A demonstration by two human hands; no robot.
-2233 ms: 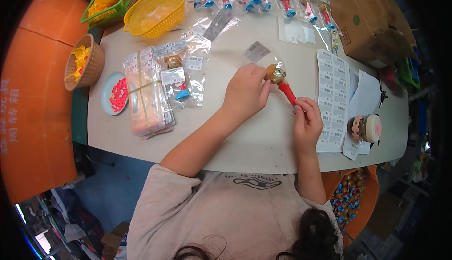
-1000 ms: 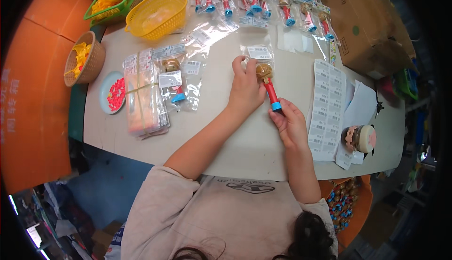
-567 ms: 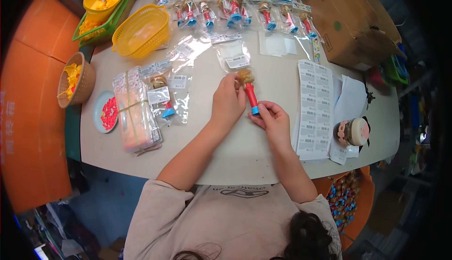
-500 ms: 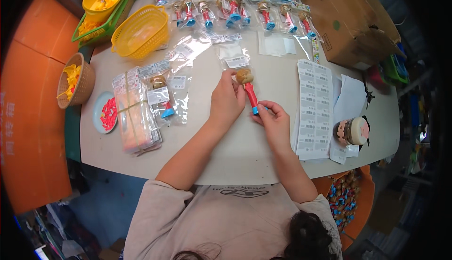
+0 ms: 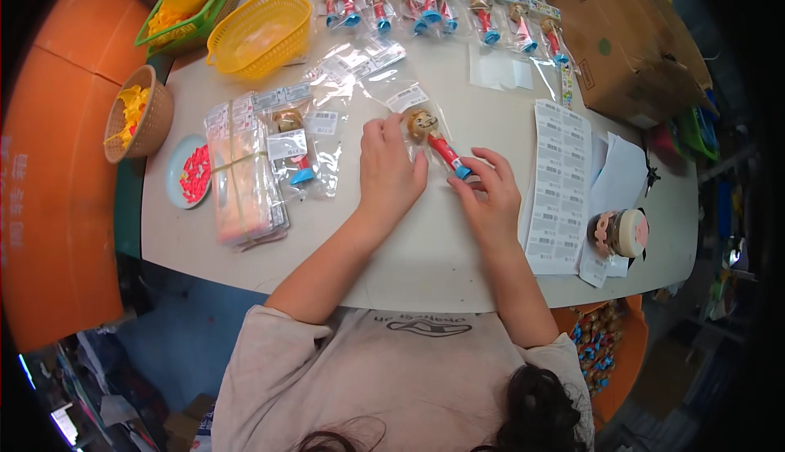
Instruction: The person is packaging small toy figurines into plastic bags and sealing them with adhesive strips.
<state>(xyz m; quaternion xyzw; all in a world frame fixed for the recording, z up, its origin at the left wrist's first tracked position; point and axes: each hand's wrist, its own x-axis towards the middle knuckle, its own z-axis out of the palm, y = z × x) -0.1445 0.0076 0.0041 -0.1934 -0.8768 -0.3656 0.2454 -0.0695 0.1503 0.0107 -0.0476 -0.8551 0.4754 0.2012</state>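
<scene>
A small toy figure [image 5: 437, 141] with a brown head, red body and blue base lies inside a clear plastic bag [image 5: 405, 100] on the white table [image 5: 425, 247]. My left hand [image 5: 388, 170] presses flat on the bag beside the toy's head. My right hand [image 5: 491, 198] pinches the toy's blue base end with its fingertips.
A row of bagged toys [image 5: 433, 6] lies at the far edge. A banded stack of empty bags [image 5: 241, 178], a blue dish of red pieces [image 5: 190, 175], yellow baskets [image 5: 262, 31], a wicker basket [image 5: 135, 112], label sheets [image 5: 560, 186], a tape roll [image 5: 625, 233] and a cardboard box [image 5: 630, 43] surround me.
The toy and both hands have shifted toward the table's middle and down onto the surface. The toy now sits within the clear bag, with my left hand flat on it.
</scene>
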